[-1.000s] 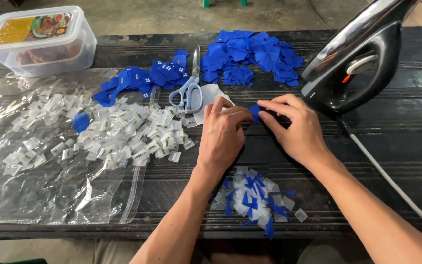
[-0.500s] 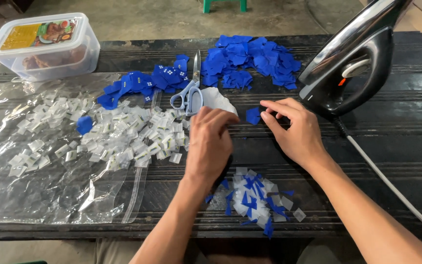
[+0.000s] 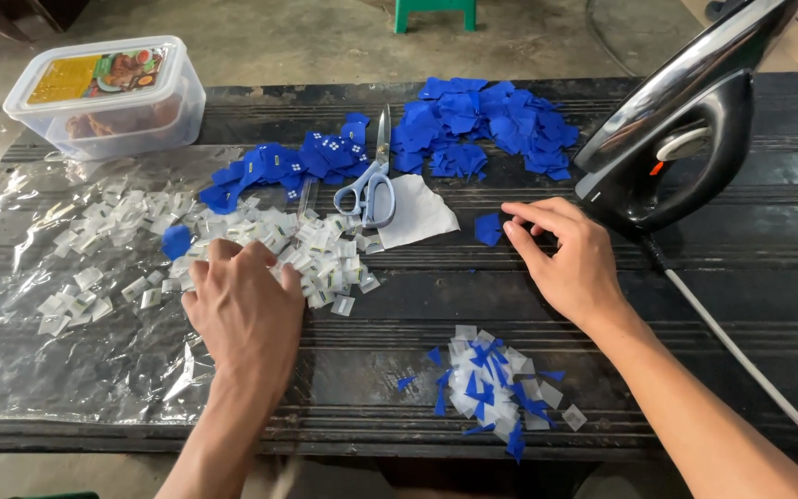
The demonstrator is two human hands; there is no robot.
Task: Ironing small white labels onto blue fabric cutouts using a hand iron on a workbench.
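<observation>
Fabric first: a small blue fabric piece [image 3: 488,228] lies flat on the dark slatted table [image 3: 768,305], just beside the right hand [image 3: 570,263], whose fingers [image 3: 530,214] curl loosely over its edge without closing on it. We see our left hand [image 3: 247,305] spread palm down on the heap of small white squares [image 3: 316,259], fingers open and resting, gripping nothing as far as this angle shows. The squares spill across a clear plastic sheet [image 3: 39,360], probably to keep them together. Light blue scissors [image 3: 371,185] lie shut on a white cloth scrap [image 3: 422,217], between two blue fabric piles [image 3: 482,125]. A black iron [image 3: 685,139] stands on its heel, soleplate off the table. Mixed offcuts [image 3: 491,388] sit near us. The lidded clear box [image 3: 108,92] seems to hold brownish food.
</observation>
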